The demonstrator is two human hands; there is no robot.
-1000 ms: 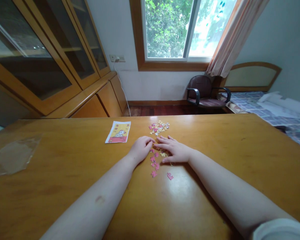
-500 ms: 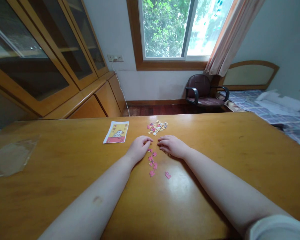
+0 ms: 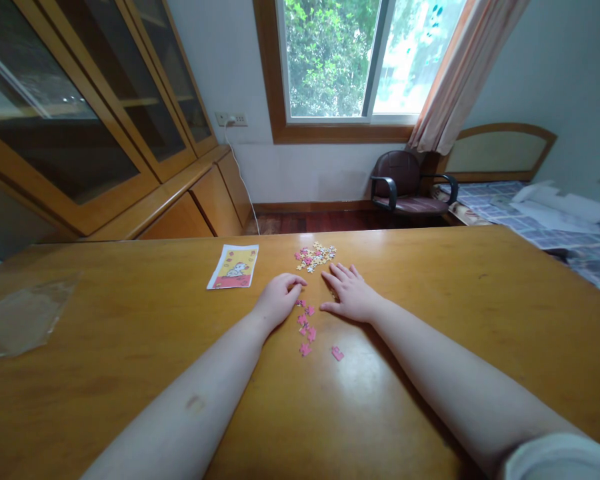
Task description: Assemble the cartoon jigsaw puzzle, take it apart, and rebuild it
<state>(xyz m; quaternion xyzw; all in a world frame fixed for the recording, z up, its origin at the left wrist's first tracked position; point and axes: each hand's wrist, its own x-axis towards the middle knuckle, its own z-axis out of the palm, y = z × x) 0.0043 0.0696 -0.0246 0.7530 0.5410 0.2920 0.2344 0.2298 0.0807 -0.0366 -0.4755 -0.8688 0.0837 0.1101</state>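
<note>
My left hand [image 3: 280,297] rests on the table with its fingers curled and thumb close to the index finger; whatever they may hold is hidden. My right hand [image 3: 353,293] lies palm down, fingers spread, over a small pale puzzle piece [image 3: 333,293] that shows only in part. Just beyond both hands is a pile of mixed puzzle pieces [image 3: 316,256], yellow, white and pink. Several pink puzzle pieces [image 3: 303,321] run in a loose column below my left fingertips. One pink piece [image 3: 337,353] lies apart to the right, nearer to me.
A picture card [image 3: 234,267] with a white animal on yellow and pink lies left of the pile. A clear plastic bag [image 3: 23,317] is at the table's left. Beyond the wooden table [image 3: 410,413] stand a cabinet [image 3: 145,180], an armchair [image 3: 403,180] and a bed [image 3: 530,207].
My right hand has opened from bent, gathered fingers to a flat spread, shifting slightly to the right. My left hand and the pieces stay about where they were.
</note>
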